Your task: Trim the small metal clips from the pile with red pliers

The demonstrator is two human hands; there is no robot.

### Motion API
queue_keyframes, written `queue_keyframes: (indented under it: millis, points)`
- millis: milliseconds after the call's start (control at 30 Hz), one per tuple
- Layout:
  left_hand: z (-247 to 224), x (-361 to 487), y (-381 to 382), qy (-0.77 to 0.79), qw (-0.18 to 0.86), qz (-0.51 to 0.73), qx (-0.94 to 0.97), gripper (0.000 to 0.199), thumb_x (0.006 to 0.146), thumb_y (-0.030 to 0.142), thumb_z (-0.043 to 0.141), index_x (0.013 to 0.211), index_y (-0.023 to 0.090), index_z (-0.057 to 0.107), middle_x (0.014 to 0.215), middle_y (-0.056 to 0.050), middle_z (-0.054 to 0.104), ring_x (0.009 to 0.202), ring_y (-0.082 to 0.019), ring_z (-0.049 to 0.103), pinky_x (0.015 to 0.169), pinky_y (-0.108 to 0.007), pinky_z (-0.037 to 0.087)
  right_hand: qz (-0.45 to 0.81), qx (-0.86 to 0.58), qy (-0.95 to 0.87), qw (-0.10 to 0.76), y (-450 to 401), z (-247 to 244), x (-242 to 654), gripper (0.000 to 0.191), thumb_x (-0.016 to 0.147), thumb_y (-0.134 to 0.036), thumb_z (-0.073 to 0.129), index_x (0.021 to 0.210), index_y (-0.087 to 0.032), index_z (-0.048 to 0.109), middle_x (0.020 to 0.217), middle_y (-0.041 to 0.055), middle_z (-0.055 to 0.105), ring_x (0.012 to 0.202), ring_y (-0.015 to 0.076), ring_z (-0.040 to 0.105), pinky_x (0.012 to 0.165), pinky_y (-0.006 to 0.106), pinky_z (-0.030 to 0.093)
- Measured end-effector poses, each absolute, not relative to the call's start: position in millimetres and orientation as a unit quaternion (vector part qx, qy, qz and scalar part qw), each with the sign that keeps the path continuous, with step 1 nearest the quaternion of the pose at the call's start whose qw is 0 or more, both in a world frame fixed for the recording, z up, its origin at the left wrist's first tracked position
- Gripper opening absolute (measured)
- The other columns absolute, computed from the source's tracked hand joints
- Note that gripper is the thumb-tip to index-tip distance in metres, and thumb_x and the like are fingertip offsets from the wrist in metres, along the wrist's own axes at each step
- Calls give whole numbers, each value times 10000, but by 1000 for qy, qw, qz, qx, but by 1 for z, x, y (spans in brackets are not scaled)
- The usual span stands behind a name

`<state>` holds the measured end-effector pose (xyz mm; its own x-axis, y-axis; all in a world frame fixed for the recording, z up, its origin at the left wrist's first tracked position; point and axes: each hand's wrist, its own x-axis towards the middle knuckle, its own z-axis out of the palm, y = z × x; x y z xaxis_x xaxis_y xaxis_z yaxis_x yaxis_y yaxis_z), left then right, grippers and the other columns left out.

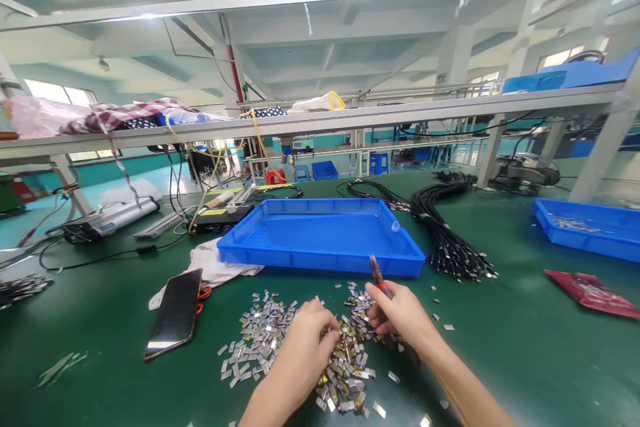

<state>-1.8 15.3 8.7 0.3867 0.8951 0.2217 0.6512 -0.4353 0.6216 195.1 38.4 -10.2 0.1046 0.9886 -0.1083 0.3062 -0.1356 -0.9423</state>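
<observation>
Small flat silvery metal pieces (pixel 267 330) lie heaped on the green table, some with yellow or dark parts. My left hand (pixel 307 340) reaches into the middle of the heap, thumb and fingers pinched together. Whatever is between those fingertips is too small to make out. Closed around red-handled pliers (pixel 377 273), my right hand (pixel 400 313) rests over the heap's right side. The pliers' dark jaws point up and away from me, and most of the handles are hidden in the palm. Just beyond both hands stands a blue tray (pixel 320 259).
A phone (pixel 174 313) lies left, partly over red-handled scissors (pixel 204 295), near a white cloth (pixel 213 263). Bundled black cables (pixel 435 227) lie right of the tray. Farther right are another blue tray (pixel 590 240) and a red packet (pixel 593 290). A shelf (pixel 320 117) spans overhead.
</observation>
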Motion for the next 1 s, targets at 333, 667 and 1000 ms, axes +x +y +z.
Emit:
queue_keyframes:
  millis: [333,667,1000]
  points:
    - [-22,24,6,426,287,190,837,157,717,108,569,760,209,681,871,-36,602,895,-219,525,760,-295,367,476,-560,-518,437,37,-8,199,187,825,-342,498,804,-161,541,647,18,620,569,155,631,508,288,565]
    - [-25,31,5,444,241,169,846,124,718,72,524,713,181,583,882,-68,604,897,-248,507,764,-329,371,446,-578,-519,444,39,-14,196,235,831,-364,481,778,-149,561,606,26,614,508,159,611,433,265,529]
    - [-14,19,10,470,278,274,792,161,842,108,417,734,202,492,746,-4,557,723,-180,503,650,-275,347,432,-591,-522,438,41,-20,194,233,833,-372,471,775,-167,563,593,21,610,493,159,605,375,232,493]
